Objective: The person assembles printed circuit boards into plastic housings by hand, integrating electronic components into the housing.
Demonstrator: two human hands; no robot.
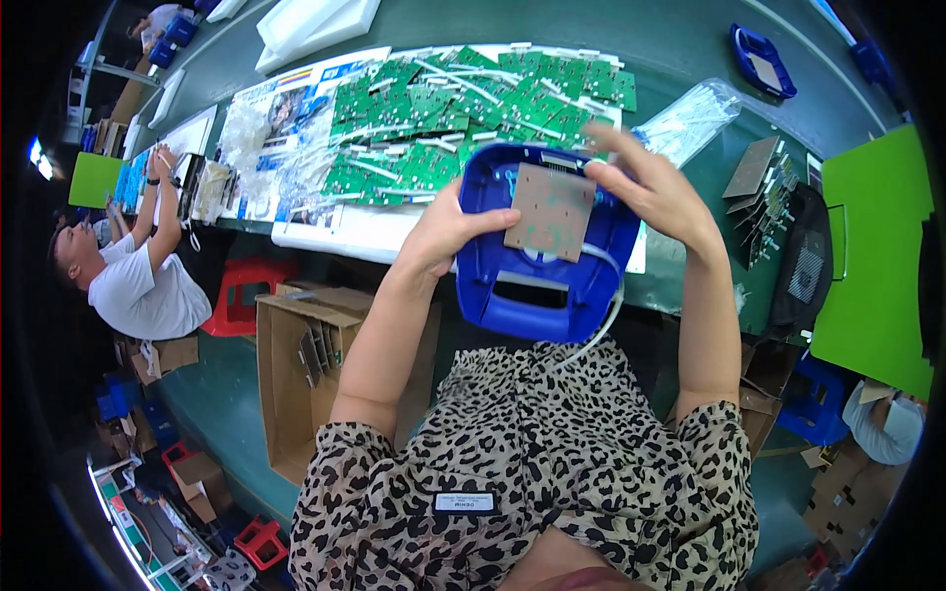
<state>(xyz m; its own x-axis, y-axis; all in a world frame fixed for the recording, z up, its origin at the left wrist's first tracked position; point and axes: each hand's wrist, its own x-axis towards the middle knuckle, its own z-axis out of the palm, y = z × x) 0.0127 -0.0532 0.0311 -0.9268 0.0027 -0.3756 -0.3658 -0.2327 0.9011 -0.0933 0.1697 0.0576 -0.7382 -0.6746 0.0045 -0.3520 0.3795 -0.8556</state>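
Note:
A blue plastic housing [475,286] is held up before me, its hollow inside showing. A brown circuit board [548,212] lies inside it, with a white cable [613,313] running from beside the board and over the housing's lower right edge. My left hand [445,231] is closed on the housing's left side, its thumb pressing the board's left edge and its other fingers hidden behind. At the upper right rim is my right hand [650,187]; its thumb reaches the housing near the board's top corner, while its fingers are raised, apart and partly blurred.
Green circuit boards [424,108] with white cables cover the table's middle. A clear plastic bag [690,118] lies to their right, and another blue housing [763,61] beyond. Brown boards [759,187] stand at the right. A cardboard box [286,394] sits below; a co-worker [143,281] is at left.

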